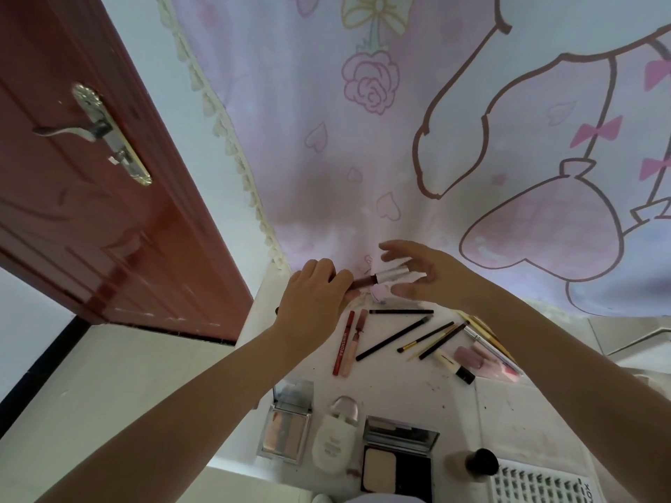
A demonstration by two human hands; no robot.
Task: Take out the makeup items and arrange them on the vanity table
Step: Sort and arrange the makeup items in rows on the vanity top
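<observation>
Most of the arranging looks done: two red and pink lip tubes [346,343], thin black-handled brushes [394,338] and open mirrored compacts [287,422] already lie on the white surface [392,386]. The left hand [312,299] grips a dark-red lip gloss tube with a silver cap [377,278] at the far edge; the right hand [425,274] hovers by the cap, fingers spread, gripping nothing. That tube apparently remains to be placed.

Reddish-brown door [109,212] ajar at left, silver lever handle [92,130]. Pink cartoon-print curtain [417,139] with cream tassel trim [232,139] hangs behind surface.
</observation>
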